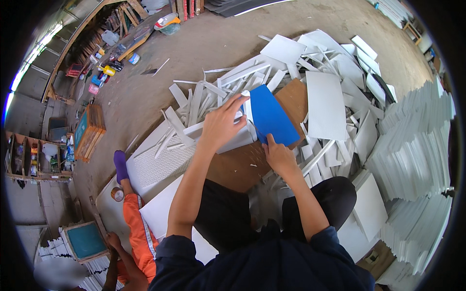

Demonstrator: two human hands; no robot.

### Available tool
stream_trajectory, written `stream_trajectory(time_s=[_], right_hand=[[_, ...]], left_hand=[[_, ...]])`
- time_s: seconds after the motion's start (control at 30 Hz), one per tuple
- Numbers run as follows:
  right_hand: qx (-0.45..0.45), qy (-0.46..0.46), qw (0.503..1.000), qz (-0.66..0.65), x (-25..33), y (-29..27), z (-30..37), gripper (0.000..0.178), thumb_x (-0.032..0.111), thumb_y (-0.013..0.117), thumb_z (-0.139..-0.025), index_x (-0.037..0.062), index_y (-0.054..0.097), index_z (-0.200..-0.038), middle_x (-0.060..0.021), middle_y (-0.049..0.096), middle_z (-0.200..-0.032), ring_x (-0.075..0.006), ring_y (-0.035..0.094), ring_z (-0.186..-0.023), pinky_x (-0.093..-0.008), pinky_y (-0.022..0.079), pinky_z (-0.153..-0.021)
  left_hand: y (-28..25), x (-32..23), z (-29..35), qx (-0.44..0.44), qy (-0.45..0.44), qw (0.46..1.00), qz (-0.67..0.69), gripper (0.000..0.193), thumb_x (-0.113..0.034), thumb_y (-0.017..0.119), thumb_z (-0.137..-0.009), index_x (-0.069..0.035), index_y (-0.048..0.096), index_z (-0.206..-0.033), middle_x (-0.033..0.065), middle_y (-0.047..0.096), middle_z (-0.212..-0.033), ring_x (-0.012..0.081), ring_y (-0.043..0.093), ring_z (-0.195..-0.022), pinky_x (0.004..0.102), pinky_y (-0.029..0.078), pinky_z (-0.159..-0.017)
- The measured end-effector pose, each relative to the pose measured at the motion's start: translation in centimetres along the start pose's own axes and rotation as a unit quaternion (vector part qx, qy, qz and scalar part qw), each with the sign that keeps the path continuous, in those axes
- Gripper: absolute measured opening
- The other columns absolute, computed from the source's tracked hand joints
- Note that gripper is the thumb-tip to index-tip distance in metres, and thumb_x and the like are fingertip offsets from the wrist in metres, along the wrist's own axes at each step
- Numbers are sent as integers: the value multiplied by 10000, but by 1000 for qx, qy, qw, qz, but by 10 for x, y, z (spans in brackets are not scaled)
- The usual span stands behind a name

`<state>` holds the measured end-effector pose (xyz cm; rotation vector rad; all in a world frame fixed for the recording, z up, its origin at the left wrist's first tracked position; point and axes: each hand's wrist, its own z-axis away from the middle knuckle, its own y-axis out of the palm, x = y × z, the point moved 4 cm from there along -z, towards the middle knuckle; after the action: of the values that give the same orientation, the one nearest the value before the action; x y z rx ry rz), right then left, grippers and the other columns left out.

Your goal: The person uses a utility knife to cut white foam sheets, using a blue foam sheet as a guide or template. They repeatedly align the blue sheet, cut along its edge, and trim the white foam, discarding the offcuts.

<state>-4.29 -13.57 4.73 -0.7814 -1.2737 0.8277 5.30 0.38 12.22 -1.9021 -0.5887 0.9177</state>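
Observation:
A flat blue panel [273,115] lies in front of me on a brown board [233,167]. Along its left edge runs a narrow white strip [248,109]. My left hand [222,125] is at that strip, with its fingers curled over the far end and the thumb nearer me. My right hand [280,156] is closed around the handle of a blue-handled knife [262,137] at the panel's near left corner. The thin dark blade points away from me, along the strip. My fingers partly hide the handle.
White offcuts [196,104] and a ribbed white sheet [326,104] heap around the board. Tall stacks of white sheets [412,145] stand at right. At lower left sits another person in orange trousers [137,218]. Bottles [108,71] and a wooden crate [90,133] are farther left.

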Motion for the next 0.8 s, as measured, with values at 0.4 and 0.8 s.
stream_trajectory(time_s=[0.4,0.8], right_hand=[[-59,24,998,24,-13,70,-19,367,355,381,-917,45,504,-764,-153,599,-601,-326,628,-585,-408,510,-473],[74,109,991,-7,-24,106,-40,412,353,310,-934,29,555,-869,-172,633,-806,-349,629,-786,-446,511,-674]], left_hand=[[-5,-5,0,31,-10,999,-2,481,-212,600,-736,-186,486,-1203,49,506,-1241,266,621,-727,335,502,-640],[0,-1,3,30,-5,1000,-6,481,-248,581,-746,-200,479,-1213,38,497,-1253,254,623,-730,329,502,-609]])
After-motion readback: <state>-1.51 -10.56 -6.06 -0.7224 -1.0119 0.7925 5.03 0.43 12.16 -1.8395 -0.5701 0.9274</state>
